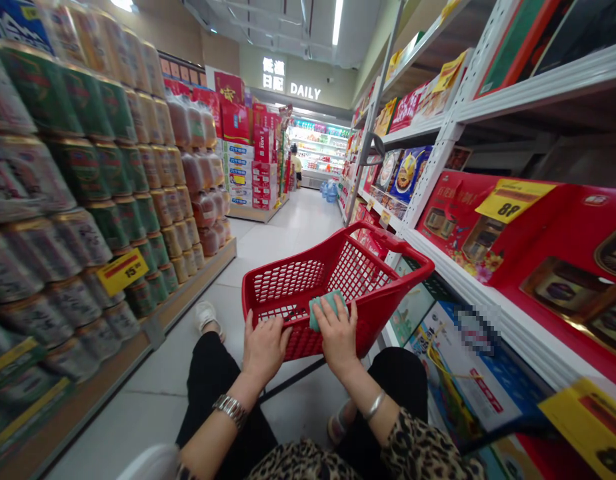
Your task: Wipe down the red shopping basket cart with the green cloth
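A red plastic shopping basket [383, 293] with a mesh wall and a raised handle stands on the aisle floor in front of my knees. My left hand [263, 348] grips the basket's near rim, fingers curled over it. My right hand [338, 333] presses a folded teal cloth [322, 308] against the same rim, a little to the right. Both wrists wear silver bracelets. I crouch or sit low, in black trousers and a leopard-print top.
Shrink-wrapped can packs [88, 220] fill the left shelving, with a yellow price tag [122, 271]. Red gift boxes [538, 253] and blue boxes [463, 373] line the right shelves. The pale floor [288, 233] runs ahead to stacked red cartons [261, 167]. A person [297, 165] stands far down the aisle.
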The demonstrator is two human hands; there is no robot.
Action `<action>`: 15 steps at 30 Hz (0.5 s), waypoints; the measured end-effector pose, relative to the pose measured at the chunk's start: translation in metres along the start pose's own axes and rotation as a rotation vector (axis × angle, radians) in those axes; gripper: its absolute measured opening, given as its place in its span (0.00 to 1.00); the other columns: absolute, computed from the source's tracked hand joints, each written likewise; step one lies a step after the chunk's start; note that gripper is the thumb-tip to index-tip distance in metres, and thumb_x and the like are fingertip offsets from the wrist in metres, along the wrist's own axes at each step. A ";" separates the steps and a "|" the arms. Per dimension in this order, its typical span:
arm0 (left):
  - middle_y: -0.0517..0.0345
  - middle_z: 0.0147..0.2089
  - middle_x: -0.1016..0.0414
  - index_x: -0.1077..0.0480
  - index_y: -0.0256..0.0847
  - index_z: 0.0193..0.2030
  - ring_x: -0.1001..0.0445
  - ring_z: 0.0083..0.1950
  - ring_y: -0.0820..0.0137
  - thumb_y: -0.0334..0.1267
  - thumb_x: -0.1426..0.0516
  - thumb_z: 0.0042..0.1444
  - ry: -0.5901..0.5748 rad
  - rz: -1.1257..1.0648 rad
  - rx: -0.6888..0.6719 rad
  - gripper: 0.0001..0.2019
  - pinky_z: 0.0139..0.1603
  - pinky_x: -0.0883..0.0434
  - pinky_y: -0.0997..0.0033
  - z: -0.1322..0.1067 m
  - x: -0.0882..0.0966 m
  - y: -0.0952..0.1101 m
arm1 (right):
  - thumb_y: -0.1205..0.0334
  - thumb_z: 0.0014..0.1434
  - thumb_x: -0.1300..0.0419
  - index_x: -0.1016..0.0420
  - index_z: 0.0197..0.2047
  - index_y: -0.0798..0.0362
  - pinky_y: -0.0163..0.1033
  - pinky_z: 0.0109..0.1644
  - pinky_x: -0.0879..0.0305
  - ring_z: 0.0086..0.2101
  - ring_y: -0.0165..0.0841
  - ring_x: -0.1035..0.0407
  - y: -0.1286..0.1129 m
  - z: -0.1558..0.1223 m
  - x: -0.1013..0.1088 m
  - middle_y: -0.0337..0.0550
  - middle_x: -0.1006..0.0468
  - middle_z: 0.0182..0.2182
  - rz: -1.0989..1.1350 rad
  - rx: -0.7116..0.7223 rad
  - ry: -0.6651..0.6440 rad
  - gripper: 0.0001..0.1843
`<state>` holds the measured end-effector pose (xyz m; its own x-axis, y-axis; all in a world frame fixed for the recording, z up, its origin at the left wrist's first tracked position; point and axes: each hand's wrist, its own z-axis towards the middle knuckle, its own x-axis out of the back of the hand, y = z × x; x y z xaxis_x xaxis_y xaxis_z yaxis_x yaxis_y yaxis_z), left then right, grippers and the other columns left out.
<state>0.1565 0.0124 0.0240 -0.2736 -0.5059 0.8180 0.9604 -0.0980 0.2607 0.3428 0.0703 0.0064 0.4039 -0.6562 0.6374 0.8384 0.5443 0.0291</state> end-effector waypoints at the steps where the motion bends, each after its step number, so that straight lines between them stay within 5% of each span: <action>1: 0.50 0.34 0.19 0.27 0.44 0.36 0.23 0.40 0.56 0.42 0.50 0.67 0.000 0.005 -0.009 0.13 0.72 0.47 0.44 -0.002 0.000 0.000 | 0.73 0.66 0.43 0.23 0.61 0.43 0.66 0.73 0.63 0.65 0.46 0.38 -0.004 -0.001 0.002 0.47 0.21 0.59 0.006 0.010 -0.006 0.24; 6: 0.51 0.33 0.20 0.26 0.43 0.37 0.23 0.39 0.57 0.43 0.51 0.68 -0.010 0.100 -0.037 0.15 0.71 0.45 0.44 -0.008 0.003 -0.007 | 0.72 0.67 0.43 0.23 0.60 0.40 0.66 0.73 0.72 0.64 0.43 0.35 0.012 -0.002 0.018 0.41 0.20 0.58 -0.006 0.068 -0.010 0.24; 15: 0.47 0.34 0.21 0.25 0.42 0.39 0.23 0.40 0.55 0.44 0.50 0.67 -0.077 0.100 -0.012 0.14 0.51 0.31 0.55 -0.012 0.004 -0.015 | 0.78 0.62 0.48 0.21 0.58 0.42 0.70 0.72 0.70 0.64 0.44 0.38 0.098 0.001 0.056 0.43 0.20 0.58 -0.208 -0.077 0.019 0.29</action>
<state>0.1418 0.0011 0.0176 -0.1790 -0.4465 0.8767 0.9836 -0.0607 0.1700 0.4470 0.0872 0.0462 0.2254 -0.7604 0.6090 0.9297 0.3548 0.0989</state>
